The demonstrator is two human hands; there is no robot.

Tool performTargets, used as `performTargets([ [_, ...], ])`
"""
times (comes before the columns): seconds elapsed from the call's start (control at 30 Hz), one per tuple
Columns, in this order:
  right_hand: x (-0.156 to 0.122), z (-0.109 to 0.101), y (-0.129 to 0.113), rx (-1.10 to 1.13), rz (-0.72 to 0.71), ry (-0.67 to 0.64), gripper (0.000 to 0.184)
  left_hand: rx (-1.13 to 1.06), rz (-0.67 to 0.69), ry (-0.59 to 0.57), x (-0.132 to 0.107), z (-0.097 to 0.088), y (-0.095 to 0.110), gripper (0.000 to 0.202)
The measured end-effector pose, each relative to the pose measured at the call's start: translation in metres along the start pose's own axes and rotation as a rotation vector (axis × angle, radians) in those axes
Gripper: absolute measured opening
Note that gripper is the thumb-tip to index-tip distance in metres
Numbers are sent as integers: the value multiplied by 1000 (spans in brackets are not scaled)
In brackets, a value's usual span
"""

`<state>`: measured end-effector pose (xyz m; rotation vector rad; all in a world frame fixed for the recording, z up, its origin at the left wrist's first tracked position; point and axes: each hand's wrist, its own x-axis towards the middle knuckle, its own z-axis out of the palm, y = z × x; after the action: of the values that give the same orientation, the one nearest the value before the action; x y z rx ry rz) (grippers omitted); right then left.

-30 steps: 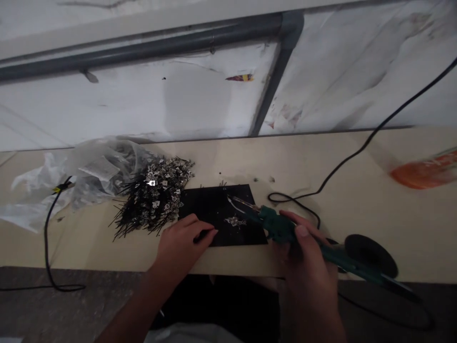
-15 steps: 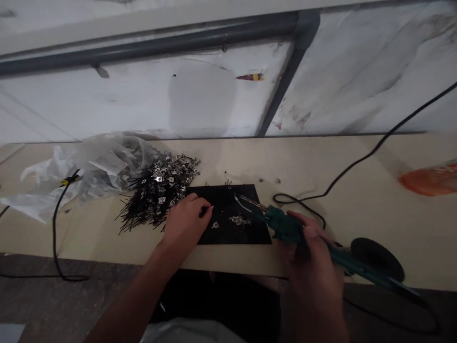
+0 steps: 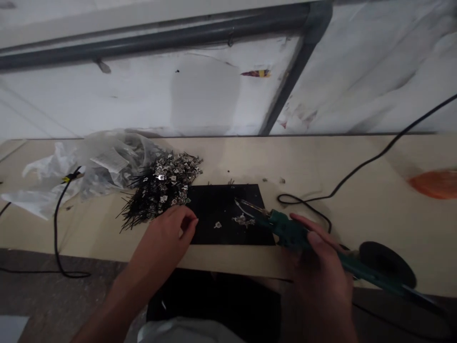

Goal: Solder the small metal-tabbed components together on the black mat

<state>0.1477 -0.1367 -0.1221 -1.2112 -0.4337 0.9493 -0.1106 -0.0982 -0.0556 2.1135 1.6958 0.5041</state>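
My right hand (image 3: 317, 257) is wrapped round a green soldering iron (image 3: 291, 231) with a solder feed. Its tip (image 3: 237, 202) points left, above a black mat (image 3: 207, 200). My left hand (image 3: 174, 231) is at the mat's left edge, thumb and forefinger pinched; what they hold, if anything, cannot be made out. Just beyond it lies a pile of small metal parts with black wires (image 3: 167, 183). On the mat sit a single small metal part (image 3: 217, 225) and a little cluster of similar parts (image 3: 243, 219).
A clear plastic bag (image 3: 103, 162) lies behind the pile. Black cables (image 3: 55, 224) run over the table edge at left and across the table at right. A dark round reel (image 3: 387, 264) sits by my right hand, an orange object (image 3: 433, 184) far right. A wall (image 3: 143, 100) stands behind.
My left hand has drawn back left and toward me, from over the mat to its left edge. The soldering iron stays above the mat, and the view has shifted slightly.
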Motion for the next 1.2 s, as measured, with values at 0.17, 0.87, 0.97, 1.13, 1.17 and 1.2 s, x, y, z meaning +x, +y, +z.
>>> performTargets([
  [0.17,-8,2,-7,-100,-37,-42,20,-139,-72,-141,-22,1,-12,12],
  [0.87,6,-25,-5,-682,-267,-351,25,-219,117,141,-29,48,-15,12],
  [0.97,7,-29,-4,-707,-287,-372,24,-146,124,217,-27,54,-11,12],
  [1.13,7,-28,-3,-702,-308,-371,18,-69,142,241,-24,57,-10,15],
  [1.17,6,-28,-3,-691,-299,-372,17,-64,134,237,-24,57,-10,16],
  [1.2,6,-28,-2,-684,-288,-370,16,-61,127,234,-24,58,-11,16],
])
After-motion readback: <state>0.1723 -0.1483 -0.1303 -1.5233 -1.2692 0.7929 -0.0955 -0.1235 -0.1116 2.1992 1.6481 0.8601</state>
